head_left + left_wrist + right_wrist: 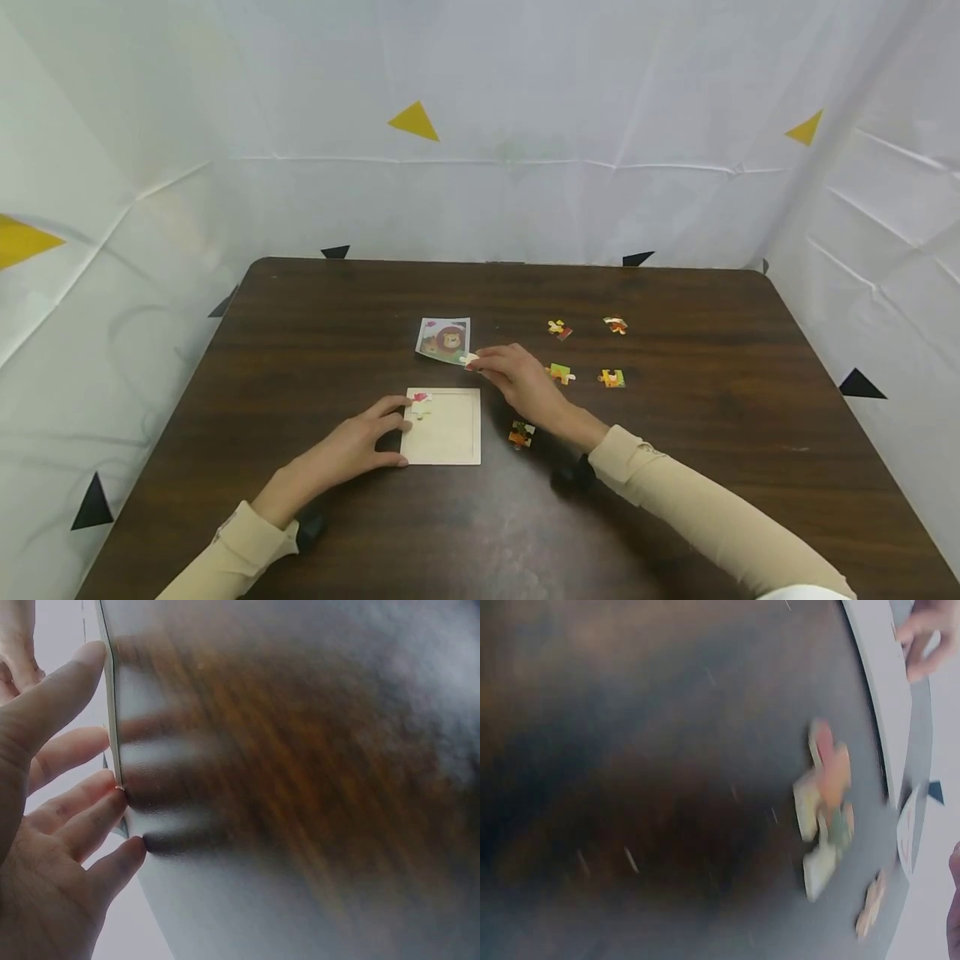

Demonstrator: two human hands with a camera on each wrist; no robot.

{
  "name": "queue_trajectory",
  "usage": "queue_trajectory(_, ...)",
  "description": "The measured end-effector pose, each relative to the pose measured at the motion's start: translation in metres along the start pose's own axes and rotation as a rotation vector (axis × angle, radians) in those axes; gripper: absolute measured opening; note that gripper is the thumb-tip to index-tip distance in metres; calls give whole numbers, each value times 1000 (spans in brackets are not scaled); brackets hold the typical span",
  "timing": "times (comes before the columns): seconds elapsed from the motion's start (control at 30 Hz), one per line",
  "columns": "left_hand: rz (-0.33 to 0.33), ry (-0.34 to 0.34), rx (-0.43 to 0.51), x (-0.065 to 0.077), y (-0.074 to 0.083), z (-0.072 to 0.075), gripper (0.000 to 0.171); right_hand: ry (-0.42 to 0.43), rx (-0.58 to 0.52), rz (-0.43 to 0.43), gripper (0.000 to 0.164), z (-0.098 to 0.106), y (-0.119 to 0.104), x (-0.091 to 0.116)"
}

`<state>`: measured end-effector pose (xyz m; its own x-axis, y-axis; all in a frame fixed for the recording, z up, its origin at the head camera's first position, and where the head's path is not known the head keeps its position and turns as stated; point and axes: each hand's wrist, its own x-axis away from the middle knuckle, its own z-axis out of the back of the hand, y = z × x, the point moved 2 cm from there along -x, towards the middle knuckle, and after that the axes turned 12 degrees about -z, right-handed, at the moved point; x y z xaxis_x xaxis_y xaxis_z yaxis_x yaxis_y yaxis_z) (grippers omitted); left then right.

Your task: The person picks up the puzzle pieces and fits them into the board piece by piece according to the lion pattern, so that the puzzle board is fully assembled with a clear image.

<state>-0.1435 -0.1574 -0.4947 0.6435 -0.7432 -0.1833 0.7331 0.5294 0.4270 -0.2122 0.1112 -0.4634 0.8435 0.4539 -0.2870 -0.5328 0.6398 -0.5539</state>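
My left hand (pixel 356 446) rests its fingertips along the left edge of a pale square puzzle board (pixel 450 433). In the left wrist view, the fingers (pixel 67 761) are spread against the board's thin edge. A pale puzzle piece with a pink patch (pixel 422 398) lies in the board's upper left corner. Beyond the board, my right hand (pixel 528 387) pinches a light jigsaw piece (pixel 471 360) between thumb and fingers. That piece is by the lower right corner of a lion picture card (pixel 448 337). Only a sliver of the right hand (pixel 954 900) shows in the right wrist view.
Loose jigsaw pieces lie right of the board: a dark one (pixel 521 434) under the right forearm, a green one (pixel 560 373) behind the hand, and others (pixel 611 378) farther right. The dark wooden table (pixel 345 317) meets white sheeting (pixel 510 208) at its far edge.
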Motion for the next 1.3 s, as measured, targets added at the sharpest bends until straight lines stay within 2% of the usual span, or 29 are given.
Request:
queue_trajectory(0.4,22,-28,14,-1,-1,1,46,-138,97,112,22,-25,-19,8)
queue_trajectory(0.7,16,-13,20,1,-1,-2,46,-201,287,185,34,-42,-30,9)
queue_trajectory(0.93,15,-20,18,0,1,-3,46,-206,379,214,29,-47,-31,10)
queue_trajectory(1.3,16,-15,15,3,3,0,46,-230,433,231,29,-52,-33,7)
